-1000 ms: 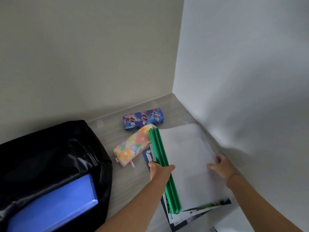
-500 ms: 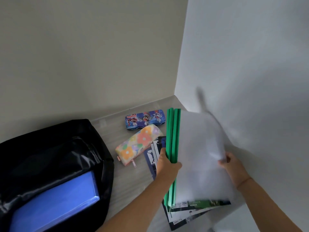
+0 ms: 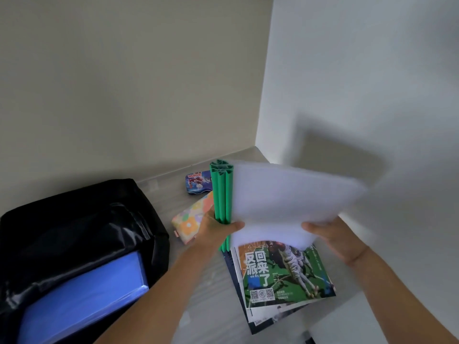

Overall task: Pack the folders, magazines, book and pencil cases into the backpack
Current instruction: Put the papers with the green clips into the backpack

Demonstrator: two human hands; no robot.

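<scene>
In the head view, the person's left hand (image 3: 215,232) is wrapped around the green spines of a bundle of clear folders (image 3: 280,194), low in the centre of the frame, while the right hand (image 3: 332,238) pinches the bundle's loose lower edge at the right; the bundle is lifted and tilted, clear of the desk (image 3: 213,281). The likeliest slip is that the translucent sheets fan out or slide from the right hand's light pinch, since only the spine side is firmly gripped; the motion blur on their far edge suggests they flex easily. Swinging left toward the black backpack (image 3: 74,232) at lower left, the bundle could also brush the floral pencil case (image 3: 191,223) just beside the left hand, or catch on the bag's soft rim. By count: three green spines seem to show, though that is uncertain; one blue folder (image 3: 82,301) is already in the bag; two pencil cases, the floral one and a cartoon-printed tin (image 3: 198,185) behind it; and a magazine stack (image 3: 283,274) at lower right, several layers deep, exact number unclear.
</scene>
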